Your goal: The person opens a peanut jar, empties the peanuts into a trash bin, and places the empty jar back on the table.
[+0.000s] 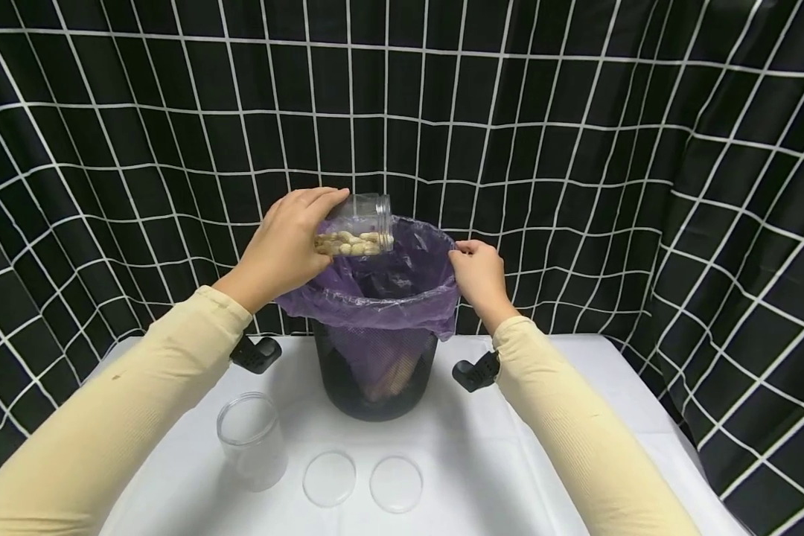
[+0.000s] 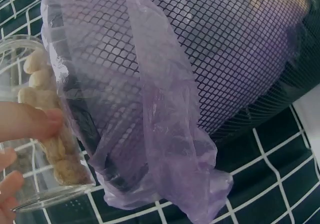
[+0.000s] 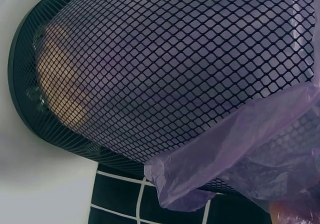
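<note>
The left hand (image 1: 284, 242) has its fingers (image 2: 30, 121) curled around a clear jar (image 1: 358, 223) of peanuts (image 1: 348, 242). The jar lies on its side, its open mouth past the fingertips, just over the bin (image 1: 375, 372) with the purple bag (image 1: 375, 298). The jar looks hard, smooth and light, so it could slip; holding it round the middle, as now, seems best. The nuts are loose and would likely roll out fast. The right hand (image 1: 479, 275) pinches the thin, soft bag at the rim. An empty jar (image 1: 251, 439) and two lids (image 1: 362, 480) sit on the bench (image 1: 576, 387).
</note>
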Demonstrator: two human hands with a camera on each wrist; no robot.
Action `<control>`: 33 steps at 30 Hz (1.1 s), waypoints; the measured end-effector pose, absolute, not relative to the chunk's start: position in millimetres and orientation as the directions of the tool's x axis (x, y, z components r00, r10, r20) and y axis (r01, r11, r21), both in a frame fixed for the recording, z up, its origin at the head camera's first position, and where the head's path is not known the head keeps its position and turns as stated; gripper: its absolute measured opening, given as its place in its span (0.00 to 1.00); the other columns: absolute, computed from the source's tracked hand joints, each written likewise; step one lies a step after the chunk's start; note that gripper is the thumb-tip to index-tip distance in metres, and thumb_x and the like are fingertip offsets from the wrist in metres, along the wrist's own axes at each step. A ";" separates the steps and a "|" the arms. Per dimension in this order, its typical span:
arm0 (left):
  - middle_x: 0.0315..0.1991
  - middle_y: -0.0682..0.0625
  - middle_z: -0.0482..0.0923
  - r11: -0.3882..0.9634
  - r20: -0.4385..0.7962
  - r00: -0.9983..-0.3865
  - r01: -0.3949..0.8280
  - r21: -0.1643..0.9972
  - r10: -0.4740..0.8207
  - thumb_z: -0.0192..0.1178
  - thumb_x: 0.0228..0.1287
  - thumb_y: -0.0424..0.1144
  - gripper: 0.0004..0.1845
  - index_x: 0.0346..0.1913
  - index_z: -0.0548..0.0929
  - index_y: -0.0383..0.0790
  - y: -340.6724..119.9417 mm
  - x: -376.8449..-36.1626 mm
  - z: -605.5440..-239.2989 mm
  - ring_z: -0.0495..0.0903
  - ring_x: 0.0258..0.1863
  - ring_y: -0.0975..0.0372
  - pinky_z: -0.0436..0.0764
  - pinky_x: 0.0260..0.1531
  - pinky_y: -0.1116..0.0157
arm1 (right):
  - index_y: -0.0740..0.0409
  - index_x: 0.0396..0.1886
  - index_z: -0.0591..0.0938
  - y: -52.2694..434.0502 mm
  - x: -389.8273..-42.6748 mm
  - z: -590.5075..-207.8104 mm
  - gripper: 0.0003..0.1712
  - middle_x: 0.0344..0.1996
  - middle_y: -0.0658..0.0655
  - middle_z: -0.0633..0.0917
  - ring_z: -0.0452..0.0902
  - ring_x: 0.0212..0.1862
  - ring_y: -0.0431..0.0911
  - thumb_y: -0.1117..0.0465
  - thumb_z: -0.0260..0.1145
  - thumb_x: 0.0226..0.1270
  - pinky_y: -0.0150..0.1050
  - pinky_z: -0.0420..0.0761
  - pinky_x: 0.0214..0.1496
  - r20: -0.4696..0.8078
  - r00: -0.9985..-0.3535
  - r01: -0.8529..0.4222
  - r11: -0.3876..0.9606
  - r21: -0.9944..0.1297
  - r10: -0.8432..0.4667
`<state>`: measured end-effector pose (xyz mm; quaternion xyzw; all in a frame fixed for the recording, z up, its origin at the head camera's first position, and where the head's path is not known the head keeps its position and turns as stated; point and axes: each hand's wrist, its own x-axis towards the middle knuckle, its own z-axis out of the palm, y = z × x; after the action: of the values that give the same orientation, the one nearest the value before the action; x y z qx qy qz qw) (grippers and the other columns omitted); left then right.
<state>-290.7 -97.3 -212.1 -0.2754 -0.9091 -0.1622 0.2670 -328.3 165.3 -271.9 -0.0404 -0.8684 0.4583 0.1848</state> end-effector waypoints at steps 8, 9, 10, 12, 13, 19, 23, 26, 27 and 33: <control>0.68 0.41 0.71 0.762 0.724 -0.563 0.643 0.079 0.400 0.68 0.51 0.27 0.39 0.70 0.70 0.37 -101.7 -297.0 -216.6 0.67 0.69 0.46 0.64 0.74 0.49 | 0.65 0.59 0.81 165.0 -327.2 -272.5 0.22 0.55 0.65 0.85 0.81 0.58 0.58 0.60 0.56 0.70 0.51 0.79 0.61 0.284 -0.927 -0.094 0.579 -0.810 0.245; 0.68 0.41 0.72 0.765 0.712 -0.568 0.641 0.069 0.412 0.68 0.51 0.26 0.39 0.70 0.70 0.38 -101.9 -297.9 -217.2 0.68 0.69 0.46 0.64 0.74 0.50 | 0.65 0.59 0.81 165.5 -327.0 -272.5 0.22 0.54 0.66 0.85 0.81 0.58 0.58 0.60 0.56 0.70 0.51 0.79 0.61 0.283 -0.926 -0.093 0.579 -0.810 0.248; 0.67 0.41 0.73 0.767 0.695 -0.580 0.638 0.063 0.426 0.68 0.50 0.26 0.39 0.70 0.70 0.38 -101.9 -298.7 -218.3 0.68 0.68 0.46 0.64 0.74 0.50 | 0.65 0.59 0.81 165.9 -326.9 -272.6 0.22 0.54 0.66 0.85 0.81 0.58 0.58 0.61 0.55 0.70 0.50 0.79 0.61 0.283 -0.926 -0.092 0.577 -0.812 0.250; 0.67 0.41 0.73 0.774 0.661 -0.607 0.630 0.062 0.441 0.67 0.51 0.27 0.39 0.70 0.70 0.38 -102.1 -298.7 -219.2 0.69 0.68 0.46 0.64 0.74 0.50 | 0.64 0.59 0.81 166.5 -327.5 -273.0 0.22 0.54 0.65 0.85 0.81 0.57 0.57 0.60 0.56 0.70 0.50 0.79 0.61 0.283 -0.925 -0.091 0.577 -0.812 0.253; 0.67 0.41 0.73 0.775 0.654 -0.613 0.628 0.064 0.443 0.67 0.51 0.27 0.39 0.70 0.70 0.38 -102.2 -298.4 -219.3 0.69 0.68 0.46 0.64 0.74 0.49 | 0.64 0.59 0.81 166.8 -327.5 -272.9 0.22 0.54 0.66 0.85 0.81 0.57 0.57 0.60 0.56 0.70 0.50 0.79 0.60 0.283 -0.925 -0.092 0.576 -0.812 0.252; 0.69 0.42 0.71 0.769 0.716 -0.573 0.634 0.078 0.400 0.68 0.51 0.27 0.39 0.70 0.70 0.38 -99.4 -297.5 -213.9 0.67 0.69 0.46 0.63 0.74 0.50 | 0.65 0.60 0.81 167.6 -328.0 -272.4 0.22 0.54 0.66 0.85 0.82 0.56 0.57 0.60 0.56 0.71 0.50 0.80 0.59 0.277 -0.929 -0.092 0.573 -0.814 0.245; 0.68 0.42 0.72 0.770 0.652 -0.610 0.635 0.062 0.450 0.67 0.51 0.28 0.39 0.70 0.70 0.38 -94.5 -295.8 -214.4 0.67 0.69 0.47 0.63 0.74 0.50 | 0.64 0.59 0.81 167.9 -327.7 -271.5 0.22 0.54 0.66 0.85 0.82 0.56 0.57 0.60 0.56 0.71 0.50 0.80 0.60 0.274 -0.929 -0.088 0.571 -0.816 0.249; 0.67 0.42 0.73 0.775 0.596 -0.645 0.629 0.058 0.479 0.67 0.51 0.28 0.39 0.70 0.70 0.38 -93.6 -293.5 -217.7 0.68 0.69 0.47 0.64 0.74 0.49 | 0.64 0.60 0.81 167.3 -328.2 -271.6 0.22 0.53 0.66 0.85 0.82 0.56 0.57 0.60 0.55 0.71 0.50 0.80 0.60 0.271 -0.931 -0.087 0.571 -0.816 0.245; 0.67 0.42 0.73 0.776 0.602 -0.641 0.629 0.056 0.476 0.68 0.51 0.28 0.39 0.70 0.70 0.39 -93.9 -293.2 -218.5 0.68 0.69 0.47 0.64 0.74 0.49 | 0.64 0.60 0.81 167.1 -328.5 -271.9 0.22 0.54 0.66 0.85 0.82 0.56 0.57 0.60 0.55 0.71 0.50 0.80 0.60 0.269 -0.932 -0.087 0.570 -0.817 0.243; 0.67 0.41 0.73 0.769 0.717 -0.520 0.639 -0.035 0.465 0.66 0.51 0.25 0.37 0.69 0.72 0.38 -98.5 -295.3 -217.1 0.69 0.68 0.46 0.65 0.74 0.51 | 0.65 0.59 0.81 165.1 -328.4 -272.2 0.22 0.54 0.66 0.85 0.82 0.56 0.57 0.60 0.55 0.71 0.50 0.81 0.59 0.274 -0.933 -0.096 0.570 -0.816 0.235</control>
<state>-295.3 -98.5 -217.1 -0.3192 -0.8639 -0.1172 0.3715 -328.4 165.1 -272.2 -0.0402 -0.8676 0.4621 0.1793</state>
